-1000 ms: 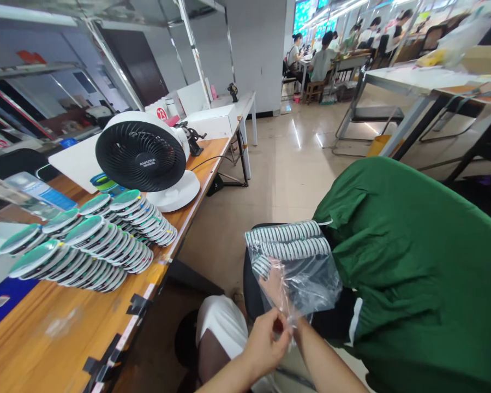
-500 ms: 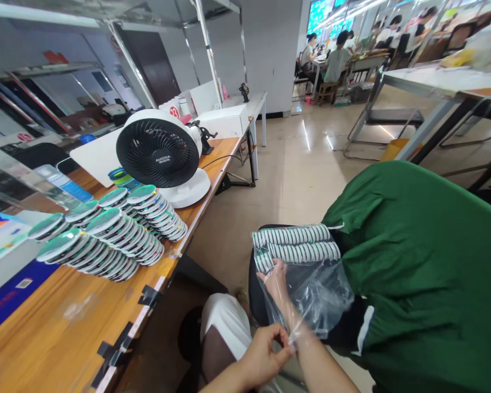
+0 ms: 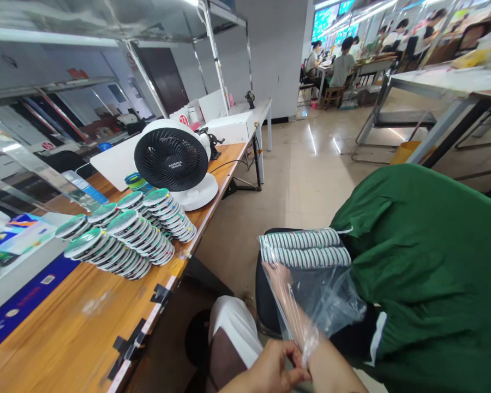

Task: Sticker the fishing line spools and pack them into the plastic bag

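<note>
Pinches the edge of the clear bag [image 3: 333,305] between thumb and finger of the left hand [image 3: 278,365], bottom centre, seemingly to control the mouth around the right forearm. Has the right hand [image 3: 280,278] inside, by the left end of the disc rows [image 3: 306,257], right of centre, perhaps to steady them; cannot tell whether gripping. Rests the bag on the black seat [image 3: 265,305], likely for support.

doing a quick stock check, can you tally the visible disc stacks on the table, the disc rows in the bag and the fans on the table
Disc stacks on the table: 6 visible
Disc rows in the clear bag: 2
Fan: 1
Total: 9
</note>
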Motion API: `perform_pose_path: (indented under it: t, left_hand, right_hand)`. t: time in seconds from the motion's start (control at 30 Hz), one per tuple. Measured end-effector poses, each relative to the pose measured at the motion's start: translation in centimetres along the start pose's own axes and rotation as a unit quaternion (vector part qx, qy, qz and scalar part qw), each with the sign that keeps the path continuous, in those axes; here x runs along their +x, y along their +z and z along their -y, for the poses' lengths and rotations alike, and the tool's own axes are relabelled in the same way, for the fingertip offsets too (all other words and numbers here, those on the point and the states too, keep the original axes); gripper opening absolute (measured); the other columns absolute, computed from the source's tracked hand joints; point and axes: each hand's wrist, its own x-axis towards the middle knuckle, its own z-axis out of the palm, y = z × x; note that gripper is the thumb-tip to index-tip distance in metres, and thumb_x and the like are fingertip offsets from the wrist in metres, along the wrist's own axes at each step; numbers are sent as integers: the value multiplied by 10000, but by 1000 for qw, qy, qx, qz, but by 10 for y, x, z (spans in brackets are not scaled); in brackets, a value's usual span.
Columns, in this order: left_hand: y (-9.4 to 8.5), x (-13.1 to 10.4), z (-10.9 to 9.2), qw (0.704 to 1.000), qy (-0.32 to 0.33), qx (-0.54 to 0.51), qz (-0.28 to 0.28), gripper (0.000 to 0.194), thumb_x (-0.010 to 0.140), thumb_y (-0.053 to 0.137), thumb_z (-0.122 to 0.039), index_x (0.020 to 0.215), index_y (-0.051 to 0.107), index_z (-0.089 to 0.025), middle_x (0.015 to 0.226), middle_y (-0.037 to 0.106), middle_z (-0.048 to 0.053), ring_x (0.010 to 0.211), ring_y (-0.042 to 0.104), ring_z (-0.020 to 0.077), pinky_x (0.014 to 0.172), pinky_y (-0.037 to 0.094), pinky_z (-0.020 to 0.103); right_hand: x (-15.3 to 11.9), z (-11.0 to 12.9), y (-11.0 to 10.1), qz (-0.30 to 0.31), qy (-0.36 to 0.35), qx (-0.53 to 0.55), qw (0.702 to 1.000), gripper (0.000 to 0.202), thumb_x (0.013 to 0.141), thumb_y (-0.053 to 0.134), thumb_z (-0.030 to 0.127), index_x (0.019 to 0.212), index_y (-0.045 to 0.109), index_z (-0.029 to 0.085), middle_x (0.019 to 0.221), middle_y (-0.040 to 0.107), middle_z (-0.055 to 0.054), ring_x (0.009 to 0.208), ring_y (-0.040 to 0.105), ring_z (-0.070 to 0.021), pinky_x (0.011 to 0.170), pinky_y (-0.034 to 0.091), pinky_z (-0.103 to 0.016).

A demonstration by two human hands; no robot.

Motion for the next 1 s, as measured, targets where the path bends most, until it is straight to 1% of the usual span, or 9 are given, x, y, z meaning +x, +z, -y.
perform_pose_path:
  t: [0.13, 0.27, 0.37, 0.43, 0.53, 0.7, 0.83, 0.93, 1.0]
  left_hand:
    - [-11, -5, -17, 999, -18, 30, -12, 240, 781, 722, -343, 779, 591, -142, 788, 639, 13, 776, 549, 141, 749, 409, 229]
    - [-30, -14, -25, 996, 1, 94, 1, 170, 821, 674, -298, 807, 620, -138, 808, 647, 16, 797, 551, 144, 753, 399, 217]
    - [-40, -23, -24, 990, 4, 142, 17, 139, 853, 643, -282, 846, 636, -143, 857, 674, 31, 828, 580, 158, 771, 409, 222]
    - [-44, -28, -24, 986, 1, 164, 9, 120, 865, 624, -267, 872, 639, -148, 890, 685, 41, 861, 597, 169, 794, 416, 227]
    - [-47, -31, -27, 983, -7, 184, -7, 97, 871, 599, -238, 884, 637, -149, 903, 687, 45, 875, 600, 172, 804, 417, 228]
    - [-50, -31, -30, 977, -15, 215, 0, 70, 862, 571, -184, 892, 624, -151, 889, 676, 30, 835, 589, 158, 767, 403, 217]
    - [-52, -34, -34, 971, -18, 237, -18, 64, 854, 557, -149, 883, 613, -159, 887, 670, 15, 850, 594, 156, 775, 394, 214]
    - [-51, -34, -39, 968, -25, 247, -19, 78, 857, 545, -140, 880, 617, -160, 889, 673, 20, 860, 604, 162, 778, 399, 217]
    - [-51, -32, -40, 965, -24, 259, -15, 85, 853, 551, -132, 876, 628, -160, 891, 681, 25, 864, 614, 166, 784, 403, 220]
  right_hand:
    - [9, -1, -18, 60, -52, -78, 994, 470, 911, 554, 604, 829, 737, 178, 856, 714, -116, 830, 660, -245, 693, 411, -285]
    - [7, -22, -48, 62, -133, -161, 976, 305, 928, 602, 413, 936, 743, 142, 1005, 712, -157, 1055, 625, -283, 900, 412, -346]
    - [8, -37, -66, 63, -197, -191, 959, 260, 955, 569, 342, 1133, 703, 209, 1208, 671, -100, 1225, 532, -251, 1015, 346, -348]
    - [11, -44, -74, 80, -216, -204, 951, 243, 964, 558, 365, 1077, 718, 221, 1164, 687, -75, 1164, 566, -227, 989, 358, -324]
    - [19, -53, -82, 77, -189, -232, 951, 287, 972, 538, 359, 981, 732, 147, 1020, 705, -129, 1035, 620, -250, 966, 367, -364]
    - [28, -71, -98, 61, -168, -255, 950, 237, 940, 590, 338, 1088, 710, 197, 1137, 673, -110, 1140, 574, -242, 989, 358, -359]
    - [31, -88, -111, 24, -92, -292, 952, 269, 891, 620, 259, 1089, 705, 98, 1150, 631, -227, 1147, 547, -337, 983, 366, -477]
    - [34, -98, -119, -10, -78, -300, 951, 390, 868, 655, 277, 1241, 649, 164, 1343, 530, -211, 1270, 455, -347, 1029, 340, -497]
    - [37, -103, -123, -19, -77, -295, 952, 327, 862, 669, 301, 1168, 683, 186, 1309, 555, -182, 1248, 473, -324, 1020, 362, -452]
